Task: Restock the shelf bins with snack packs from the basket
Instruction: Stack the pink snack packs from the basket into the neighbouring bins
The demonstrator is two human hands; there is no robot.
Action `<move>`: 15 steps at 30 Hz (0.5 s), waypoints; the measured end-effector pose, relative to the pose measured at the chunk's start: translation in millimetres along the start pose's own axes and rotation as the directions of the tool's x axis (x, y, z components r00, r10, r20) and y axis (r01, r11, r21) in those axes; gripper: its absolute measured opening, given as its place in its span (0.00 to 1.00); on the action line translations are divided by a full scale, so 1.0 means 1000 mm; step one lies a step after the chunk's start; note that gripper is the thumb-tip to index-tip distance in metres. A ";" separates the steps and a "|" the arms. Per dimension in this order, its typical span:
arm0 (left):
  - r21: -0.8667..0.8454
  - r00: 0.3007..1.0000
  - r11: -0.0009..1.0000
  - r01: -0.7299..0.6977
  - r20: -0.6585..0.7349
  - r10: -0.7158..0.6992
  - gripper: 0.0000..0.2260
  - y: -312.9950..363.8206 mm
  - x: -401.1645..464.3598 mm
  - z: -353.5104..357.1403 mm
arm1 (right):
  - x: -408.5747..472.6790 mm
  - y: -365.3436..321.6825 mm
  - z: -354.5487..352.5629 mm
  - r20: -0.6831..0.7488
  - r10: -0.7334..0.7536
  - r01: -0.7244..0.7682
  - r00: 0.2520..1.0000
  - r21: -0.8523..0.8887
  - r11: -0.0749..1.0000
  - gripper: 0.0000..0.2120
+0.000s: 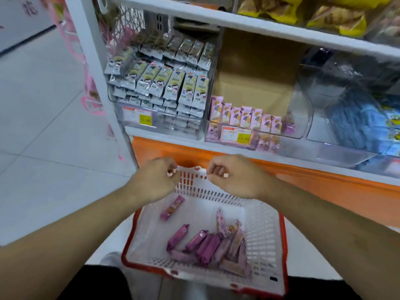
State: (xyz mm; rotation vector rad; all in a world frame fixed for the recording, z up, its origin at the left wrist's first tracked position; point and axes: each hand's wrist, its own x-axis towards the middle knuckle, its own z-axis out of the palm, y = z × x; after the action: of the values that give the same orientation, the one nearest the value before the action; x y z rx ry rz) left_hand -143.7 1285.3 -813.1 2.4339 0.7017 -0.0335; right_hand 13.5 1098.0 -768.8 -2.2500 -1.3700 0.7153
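**Operator:** Head view: report hand status.

**Guide:** Your left hand (158,178) sits at 10 o'clock from the white perforated plastic basket with the red rim (262,232). Its fingers are curled inward at the far rim. Whether they pinch the rim or merely hover at it cannot be told; motion blur obscures the contact. Your right hand (232,176) sits at 12 o'clock from the basket centre, fingers likewise curled, contact equally unclear.

**Operator:** Locate the stock.

**Guide:** The purple foil-wrapped snack packs (207,245) lie in a loose cluster on the basket floor, towards 5 o'clock. One single purple pack (172,207) lies apart at 10 o'clock, near the left wall.

**Operator:** Locate the destination.

**Guide:** The clear plastic shelf bin with the pink upright packs (246,116) stands at 12 o'clock above your hands; one row fills its front, and a brown cardboard insert (257,72) shows behind. At 11 o'clock, the clear bin of grey-and-yellow sachets (164,83) is stacked full. At 2 o'clock, a clear bin holds blue packs (359,124). An orange shelf base panel (324,189) runs below the bins.
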 end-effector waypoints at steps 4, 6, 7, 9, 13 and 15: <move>0.077 0.992 0.990 0.120 0.036 -0.123 0.27 -0.049 -0.002 0.031 | 0.009 0.045 0.075 0.221 0.166 -0.158 0.961 -0.054 0.986 0.04; 0.067 0.981 0.981 0.184 0.049 -0.187 0.31 -0.070 0.000 0.049 | 0.017 0.069 0.104 0.257 0.240 -0.234 0.936 -0.056 0.971 0.05; 0.049 0.972 0.974 0.220 0.068 -0.223 0.33 -0.079 0.002 0.059 | 0.021 0.081 0.115 0.257 0.291 -0.285 0.921 -0.063 0.957 0.07; -0.003 0.959 0.964 0.264 0.110 -0.262 0.36 -0.093 0.003 0.079 | 0.031 0.110 0.134 0.235 0.404 -0.406 0.884 -0.041 0.913 0.10; -0.067 0.974 0.972 0.227 0.027 -0.226 0.36 -0.100 0.004 0.100 | 0.039 0.164 0.167 0.203 0.514 -0.519 0.833 -0.033 0.854 0.17; -0.048 0.977 0.977 0.209 -0.031 -0.210 0.34 -0.100 0.003 0.104 | 0.041 0.183 0.183 0.199 0.541 -0.548 0.817 -0.023 0.836 0.21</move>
State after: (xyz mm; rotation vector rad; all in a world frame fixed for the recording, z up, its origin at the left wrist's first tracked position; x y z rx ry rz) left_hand -176.3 1297.0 -953.5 2.3143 0.9631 -0.0571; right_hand 42.4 1069.7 -1027.4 -2.6214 -0.7553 1.1666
